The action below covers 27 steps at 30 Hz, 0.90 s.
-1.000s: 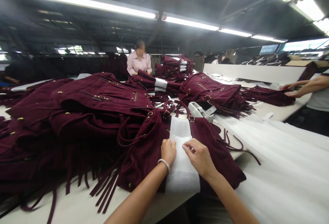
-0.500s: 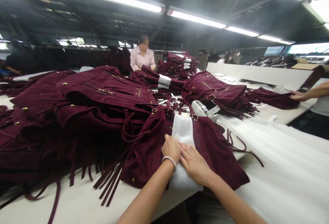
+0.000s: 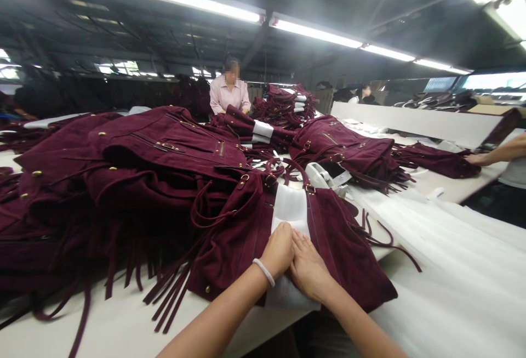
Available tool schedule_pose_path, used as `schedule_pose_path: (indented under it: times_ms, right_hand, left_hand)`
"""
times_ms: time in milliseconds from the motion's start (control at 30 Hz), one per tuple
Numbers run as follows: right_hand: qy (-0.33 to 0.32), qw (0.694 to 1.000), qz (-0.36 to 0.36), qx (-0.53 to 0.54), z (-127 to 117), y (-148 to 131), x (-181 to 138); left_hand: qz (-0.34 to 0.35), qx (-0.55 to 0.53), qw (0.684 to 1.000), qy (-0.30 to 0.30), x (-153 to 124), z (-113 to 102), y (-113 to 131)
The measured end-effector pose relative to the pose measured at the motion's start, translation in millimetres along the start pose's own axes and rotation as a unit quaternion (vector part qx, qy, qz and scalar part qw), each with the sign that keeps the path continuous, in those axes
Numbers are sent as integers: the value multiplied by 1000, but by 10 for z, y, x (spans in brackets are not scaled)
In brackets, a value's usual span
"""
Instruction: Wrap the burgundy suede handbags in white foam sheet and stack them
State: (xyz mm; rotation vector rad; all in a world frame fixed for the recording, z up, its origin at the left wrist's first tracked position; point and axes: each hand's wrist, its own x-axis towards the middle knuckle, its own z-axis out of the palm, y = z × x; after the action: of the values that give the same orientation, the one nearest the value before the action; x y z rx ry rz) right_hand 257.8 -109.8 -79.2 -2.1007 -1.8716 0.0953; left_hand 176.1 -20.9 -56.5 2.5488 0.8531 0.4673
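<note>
- The burgundy fringed bag (image 3: 349, 248) lies flat on the white table (image 3: 123, 325), directly in front of the person.
- A white foam sheet (image 3: 291, 210) runs along the middle of the bag, from its handle end to its near edge.
- The left hand (image 3: 280, 249) rests on the sheet over the bag's near half with the fingers curled under. Whether they pinch the sheet cannot be told.
- The right hand (image 3: 309, 270) touches the left hand and lies palm down, fingers flat on the sheet, gripping nothing.
- Left of the bag, a pile of matching bags (image 3: 143, 171) touches it.
- Right of the bag lies a stack of white foam (image 3: 452, 270).
- Beyond the bag stands a co-worker in a pink shirt (image 3: 229, 95).
</note>
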Motion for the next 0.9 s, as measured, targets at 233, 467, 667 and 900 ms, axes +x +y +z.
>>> schedule_pose_path:
  times_ms: [233, 467, 667, 900]
  right_hand:
    - [-7, 997, 63, -43, 60, 5, 58]
    - [-59, 995, -14, -81, -171, 311, 193]
    - [-43, 999, -10, -11, -411, 650, 448]
    - [193, 943, 250, 108, -1398, 1625, 1117]
  left_hand:
    - [35, -93, 994, -55, -164, 77, -119]
    - [69, -20, 994, -87, -192, 45, -82]
    - [60, 49, 990, -121, -188, 3, -11]
    - [53, 3, 990, -129, -180, -90, 2]
